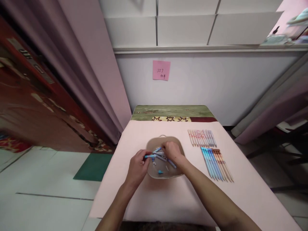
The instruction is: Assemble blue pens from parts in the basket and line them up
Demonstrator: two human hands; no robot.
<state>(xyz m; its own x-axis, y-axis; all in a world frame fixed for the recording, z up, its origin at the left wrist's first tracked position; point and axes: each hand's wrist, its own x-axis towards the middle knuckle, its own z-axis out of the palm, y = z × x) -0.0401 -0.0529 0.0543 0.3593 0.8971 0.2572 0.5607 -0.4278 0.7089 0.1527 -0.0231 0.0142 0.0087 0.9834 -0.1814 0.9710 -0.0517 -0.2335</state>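
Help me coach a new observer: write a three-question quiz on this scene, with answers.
1. True or false: the right hand is over the beige basin.
2. What does the left hand hold?
(a) a sticky note
(b) a light-blue pen part
(c) a brown-topped pen
3. Fill in: in the nearer row of pens, blue pens lie beside ____-topped ones.

Key: 1. True; 2. (b); 3. brown.

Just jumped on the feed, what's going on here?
A person is working over a bin of loose pen parts. The left hand holds a blue piece over the bin; the right hand is down in it, its fingertips hidden. To the right, two rows of pens, the upper row and the lower row, lie on the pink cloth.
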